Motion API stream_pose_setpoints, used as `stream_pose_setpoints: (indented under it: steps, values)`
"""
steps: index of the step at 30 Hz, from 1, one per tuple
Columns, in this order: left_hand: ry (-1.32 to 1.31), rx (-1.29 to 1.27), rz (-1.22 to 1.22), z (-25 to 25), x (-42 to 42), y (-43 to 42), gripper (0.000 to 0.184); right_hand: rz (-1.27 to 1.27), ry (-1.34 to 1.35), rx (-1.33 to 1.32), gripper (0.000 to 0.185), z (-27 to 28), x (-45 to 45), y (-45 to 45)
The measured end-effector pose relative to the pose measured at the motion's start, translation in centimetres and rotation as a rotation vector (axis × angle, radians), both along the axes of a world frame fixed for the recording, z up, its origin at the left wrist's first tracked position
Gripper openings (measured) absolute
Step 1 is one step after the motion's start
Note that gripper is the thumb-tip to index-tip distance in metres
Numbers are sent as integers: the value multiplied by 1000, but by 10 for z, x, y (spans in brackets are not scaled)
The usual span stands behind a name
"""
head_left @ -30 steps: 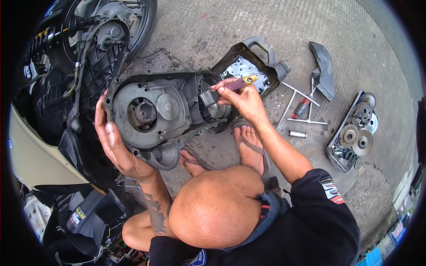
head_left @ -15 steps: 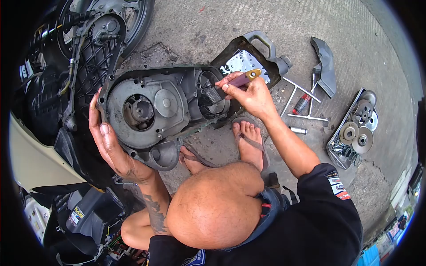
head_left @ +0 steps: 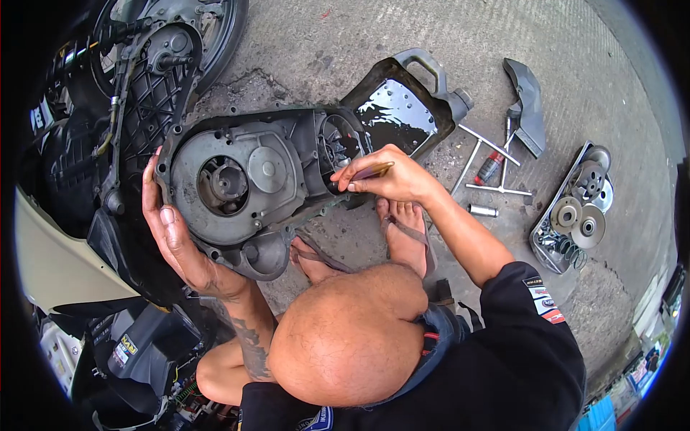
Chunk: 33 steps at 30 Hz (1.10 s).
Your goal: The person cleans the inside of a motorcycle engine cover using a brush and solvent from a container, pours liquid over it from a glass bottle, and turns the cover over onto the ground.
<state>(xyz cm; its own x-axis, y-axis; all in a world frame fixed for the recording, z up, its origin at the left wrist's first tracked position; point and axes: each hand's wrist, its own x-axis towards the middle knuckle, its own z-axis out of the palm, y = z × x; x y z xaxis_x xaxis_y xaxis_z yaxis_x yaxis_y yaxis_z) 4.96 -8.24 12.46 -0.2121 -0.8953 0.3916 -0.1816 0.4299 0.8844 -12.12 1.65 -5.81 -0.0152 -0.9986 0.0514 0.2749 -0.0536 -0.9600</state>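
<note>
A large grey metal engine cover (head_left: 277, 208) lies tilted in front of me, with a round opening on its left and a finned recess (head_left: 339, 144) at its right end. My left hand (head_left: 172, 230) is closed around the left edge, its thumb on the near side. My right hand (head_left: 392, 174) pinches a paintbrush (head_left: 375, 170) by its brown and yellow handle, down at the near corner of the recess. The bristles are hidden inside the cover.
Beyond the cover stands a cut-open jug (head_left: 431, 90) of dark liquid. T-handle wrenches (head_left: 496, 189), a socket (head_left: 483, 210), a red-handled screwdriver (head_left: 490, 167) and a black plastic piece (head_left: 526, 108) lie rightward, near a parts tray (head_left: 535, 244). The scooter's wheel (head_left: 233, 43) is upper left.
My right hand has moved the paintbrush down and nearer to me, from the middle of the recess to its near edge. The liquid in the jug ripples differently. My left hand stays put.
</note>
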Motion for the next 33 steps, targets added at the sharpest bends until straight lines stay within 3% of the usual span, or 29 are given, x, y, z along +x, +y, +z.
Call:
stream_pose_setpoints:
  steps: [4,8,9,12,14,16,19,20,23,26,28,32,33]
  values:
    - [-23,-19,19,-1,1,-1,57,69,196,133,19,11,-5,-11]
    - [-48,-46,34,-2,3,5,59,108,-209,173,19,-8,-10,-17]
    - [-14,-13,24,-4,5,8,63,147,307,90,19,-5,-21,-22]
    - [-25,-43,64,-6,9,15,68,287,449,101,19,3,-33,-22]
    - [-41,-17,102,-5,12,22,72,254,391,65,18,11,-34,-18]
    - [-110,-43,79,-7,19,25,67,271,108,20,15,19,-31,-12]
    - [-91,-24,113,-11,22,30,71,316,371,79,13,-2,-22,-14]
    - [-33,-19,114,-13,23,31,72,270,216,135,13,-9,-26,-17]
    - [-127,4,135,-11,26,33,78,323,384,211,14,7,-36,-21]
    - [-265,14,87,-6,36,31,84,209,362,110,15,20,-34,-23]
    - [-268,31,100,-4,35,31,84,239,116,-55,15,10,-21,-17]
    - [-324,5,91,-5,42,27,84,222,331,257,15,11,-29,-18]
    - [-330,-2,76,-5,44,26,84,147,230,250,16,18,-29,-16]
